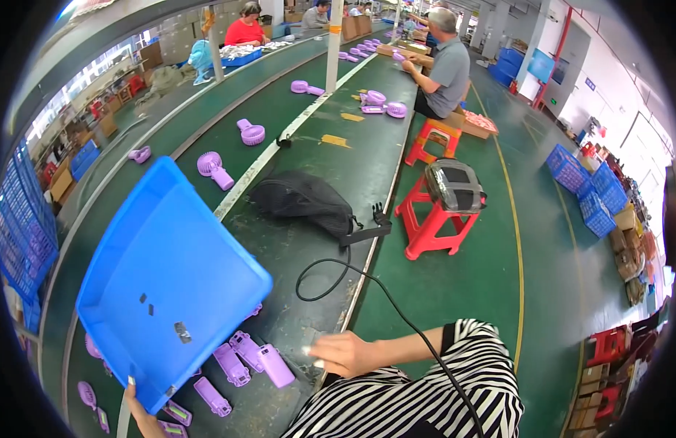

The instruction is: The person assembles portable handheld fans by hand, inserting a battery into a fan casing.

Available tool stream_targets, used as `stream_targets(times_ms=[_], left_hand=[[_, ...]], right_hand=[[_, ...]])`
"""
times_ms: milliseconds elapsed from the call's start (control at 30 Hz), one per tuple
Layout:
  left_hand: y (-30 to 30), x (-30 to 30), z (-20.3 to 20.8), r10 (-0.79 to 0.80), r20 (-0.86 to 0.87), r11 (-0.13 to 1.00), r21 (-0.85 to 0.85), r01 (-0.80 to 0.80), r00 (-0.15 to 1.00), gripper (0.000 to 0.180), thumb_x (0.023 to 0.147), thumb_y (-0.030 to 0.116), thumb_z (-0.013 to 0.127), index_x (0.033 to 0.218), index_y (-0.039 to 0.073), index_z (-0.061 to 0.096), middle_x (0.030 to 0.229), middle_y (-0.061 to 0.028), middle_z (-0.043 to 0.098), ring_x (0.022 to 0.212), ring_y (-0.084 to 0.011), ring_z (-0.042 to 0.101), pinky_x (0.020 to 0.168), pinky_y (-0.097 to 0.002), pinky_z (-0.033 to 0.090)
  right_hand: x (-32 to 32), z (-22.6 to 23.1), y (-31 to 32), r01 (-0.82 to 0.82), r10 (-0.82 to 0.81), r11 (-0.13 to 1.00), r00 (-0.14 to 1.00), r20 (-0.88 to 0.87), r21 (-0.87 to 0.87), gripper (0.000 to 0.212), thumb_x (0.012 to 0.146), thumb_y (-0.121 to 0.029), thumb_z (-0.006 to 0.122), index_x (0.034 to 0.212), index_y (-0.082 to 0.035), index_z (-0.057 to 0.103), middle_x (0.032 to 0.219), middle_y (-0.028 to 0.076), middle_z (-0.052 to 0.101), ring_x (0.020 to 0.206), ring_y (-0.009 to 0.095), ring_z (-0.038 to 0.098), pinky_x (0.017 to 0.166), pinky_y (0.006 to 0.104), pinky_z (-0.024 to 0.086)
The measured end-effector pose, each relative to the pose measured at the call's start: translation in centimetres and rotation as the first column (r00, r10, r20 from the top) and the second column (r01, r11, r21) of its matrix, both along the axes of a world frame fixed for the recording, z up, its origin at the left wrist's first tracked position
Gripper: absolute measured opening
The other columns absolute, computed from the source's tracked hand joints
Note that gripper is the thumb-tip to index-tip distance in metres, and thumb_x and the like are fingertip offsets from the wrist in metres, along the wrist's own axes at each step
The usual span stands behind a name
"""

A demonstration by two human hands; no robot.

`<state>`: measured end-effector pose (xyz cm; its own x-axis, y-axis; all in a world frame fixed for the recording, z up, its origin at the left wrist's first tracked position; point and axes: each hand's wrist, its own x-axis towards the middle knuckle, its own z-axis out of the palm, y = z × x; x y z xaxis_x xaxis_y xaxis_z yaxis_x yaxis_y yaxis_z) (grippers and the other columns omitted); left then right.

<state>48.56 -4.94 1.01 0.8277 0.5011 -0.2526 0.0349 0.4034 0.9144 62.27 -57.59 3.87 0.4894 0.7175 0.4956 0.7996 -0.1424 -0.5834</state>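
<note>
Overhead, a person in a striped top works at a long green conveyor bench. Their left hand (142, 416) grips the near corner of a blue tray (170, 281), fingers curled over its rim; the tray is tilted up and away from that grip, its long axis running away from the hand toward the far left of the bench. A few small dark stickers or marks sit on the tray's inner floor, just above the grip. Lilac fan handles (246, 361) lie on the bench beside and partly under the tray's low edge, to the right of the gripping hand, between it and the right hand (345, 354). The right hand rests at the bench edge, fingers loosely spread and holding nothing, and it is the nearer hand to the handles farthest from the tray. A black cable (367, 285) loops past that hand and over the striped sleeve. Beyond the tray lie a black bag (301, 197) and scattered lilac fans (214, 168). Well away from both hands stand red stools (433, 219), one bearing a wrapped grey pack, blue crates (586, 190) stacked along the right-hand aisle, and cardboard boxes near other seated workers.
</note>
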Motion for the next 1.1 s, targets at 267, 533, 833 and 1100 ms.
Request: stream_targets(times_ms=[267, 533, 833, 1100], left_hand=[[-2.6, 2.3, 4.2, -0.012, 0.124, 1.0, -0.02, 0.014, 0.992, 0.054, 0.082, 0.032, 0.054, 0.123, -0.001, 0.044, 0.116, -0.0147, 0.053, 0.102, -0.0292, 0.054, 0.09, -0.0433, 0.042], [-13.3, 10.3, 11.2, 0.046, -0.014, 0.964, 0.264, -0.04, 0.999, 0.059, 0.073, 0.031, 0.065, 0.12, -0.001, 0.047, 0.106, -0.0147, 0.057, 0.093, -0.0272, 0.058, 0.081, -0.0386, 0.047], [-15.2, 12.8, 14.1, -0.173, 0.062, 0.94, 0.31, 0.145, 0.983, 0.067, 0.078, 0.051, 0.057, 0.122, 0.001, 0.046, 0.118, -0.0105, 0.052, 0.105, -0.0236, 0.052, 0.087, -0.0379, 0.042], [-14.0, 7.7, 9.5, -0.195, -0.216, 0.926, 0.282, 0.252, 0.957, 0.04, 0.08, 0.024, 0.059, 0.109, -0.003, 0.055, 0.089, -0.0139, 0.064, 0.065, -0.0188, 0.062, 0.055, -0.0264, 0.05]], right_hand=[[10.3, 3.8, -10.4, 0.323, -0.428, 0.533, 0.9, 0.079, -0.782, 0.018, 0.073, -0.015, 0.05, 0.079, -0.002, 0.06, 0.07, 0.018, 0.06, 0.064, 0.034, 0.058, 0.056, 0.0426, 0.047], [14.6, 12.0, -5.3, 0.34, -0.116, 0.927, 0.662, -0.741, 0.158, 0.065, 0.076, -0.027, 0.065, 0.129, -0.002, 0.037, 0.113, 0.011, 0.052, 0.105, 0.019, 0.047, 0.092, 0.0282, 0.035], [16.4, 7.7, -6.6, 0.632, 0.275, 0.689, 0.226, -0.935, 0.355, 0.057, 0.069, -0.015, 0.06, 0.121, 0.0, 0.041, 0.112, 0.017, 0.052, 0.102, 0.034, 0.052, 0.084, 0.0512, 0.044], [22.4, 4.6, -13.0, 0.899, 0.179, 0.316, 0.256, -0.95, 0.302, 0.043, 0.072, -0.015, 0.058, 0.112, -0.008, 0.044, 0.109, 0.013, 0.052, 0.098, 0.031, 0.052, 0.069, 0.0478, 0.05]])
